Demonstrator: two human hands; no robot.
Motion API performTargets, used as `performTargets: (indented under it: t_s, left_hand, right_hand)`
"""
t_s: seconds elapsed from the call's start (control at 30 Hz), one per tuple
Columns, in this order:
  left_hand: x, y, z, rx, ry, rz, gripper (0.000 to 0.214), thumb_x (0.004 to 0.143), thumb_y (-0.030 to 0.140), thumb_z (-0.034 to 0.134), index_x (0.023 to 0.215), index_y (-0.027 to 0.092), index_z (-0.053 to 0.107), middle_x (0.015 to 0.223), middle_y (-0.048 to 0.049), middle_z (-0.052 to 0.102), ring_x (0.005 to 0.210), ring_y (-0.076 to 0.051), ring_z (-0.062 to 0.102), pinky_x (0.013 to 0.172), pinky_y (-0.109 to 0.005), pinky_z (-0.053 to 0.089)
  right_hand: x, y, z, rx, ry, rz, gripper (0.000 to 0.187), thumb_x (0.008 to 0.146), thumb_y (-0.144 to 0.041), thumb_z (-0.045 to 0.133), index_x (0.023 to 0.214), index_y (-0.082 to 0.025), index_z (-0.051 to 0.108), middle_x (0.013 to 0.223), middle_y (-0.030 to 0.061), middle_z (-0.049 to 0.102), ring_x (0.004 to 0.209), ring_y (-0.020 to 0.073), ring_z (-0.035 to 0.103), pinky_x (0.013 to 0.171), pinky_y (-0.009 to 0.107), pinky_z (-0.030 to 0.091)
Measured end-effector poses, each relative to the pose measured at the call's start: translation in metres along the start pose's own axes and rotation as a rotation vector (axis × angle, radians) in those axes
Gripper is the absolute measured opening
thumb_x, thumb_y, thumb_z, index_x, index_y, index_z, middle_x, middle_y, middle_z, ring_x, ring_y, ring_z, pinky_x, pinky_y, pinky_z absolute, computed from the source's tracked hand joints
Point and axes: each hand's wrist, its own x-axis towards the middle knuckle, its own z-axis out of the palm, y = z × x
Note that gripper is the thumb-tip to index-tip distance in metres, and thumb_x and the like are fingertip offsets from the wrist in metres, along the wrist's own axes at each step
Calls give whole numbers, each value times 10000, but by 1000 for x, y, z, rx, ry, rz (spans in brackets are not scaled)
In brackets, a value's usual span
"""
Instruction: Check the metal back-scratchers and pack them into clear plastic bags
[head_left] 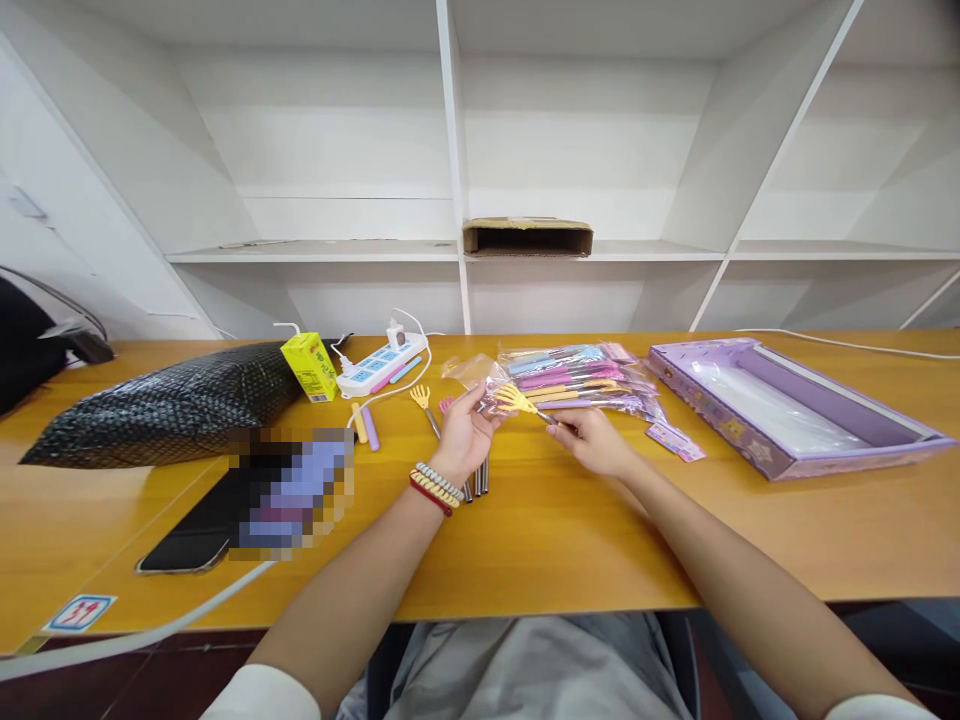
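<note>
My right hand (592, 438) is closed round the metal rod of a back scratcher whose yellow claw head (514, 399) points left. My left hand (466, 437) pinches a clear plastic bag (469, 369), right beside the claw. Under and behind my left hand lie a second yellow claw (421, 396), a partly hidden pink claw and several metal rods (484, 478). Behind my hands is a pile of bagged back scratchers (566, 372) in several colours. Loose yellow (360, 424) and purple (372, 428) handles rest to the left.
To the right stands an open purple box (795, 465), with a printed card (675, 441) near it. On the left are a power strip (381, 367), a yellow drink carton (310, 368), a black wrapped parcel (172, 405) and a phone (196, 525). A white cable crosses the front left.
</note>
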Motion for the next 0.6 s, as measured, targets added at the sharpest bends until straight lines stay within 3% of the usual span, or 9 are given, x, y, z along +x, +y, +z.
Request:
performTargets:
  t_s: [0.2,0.6]
  left_hand:
    - [0,4,2,-6,11,-17,101,747,243,617,802,159,622,856,-38,677,757,-129,638,719,-285,521]
    - [-7,-15,9,118,-60,73,212,698,280,688,845,153,605,868,-39,665,765,-129,646,812,-331,503]
  right_hand:
    - [0,2,-5,-34,12,-3,298,843,-333,423,586,-181,433,537,-24,386,528,106,309,543,246,237]
    - [0,-1,-2,-10,11,-30,312,841,-349,435,579,-182,430,535,-18,378,534,111,304,549,249,255]
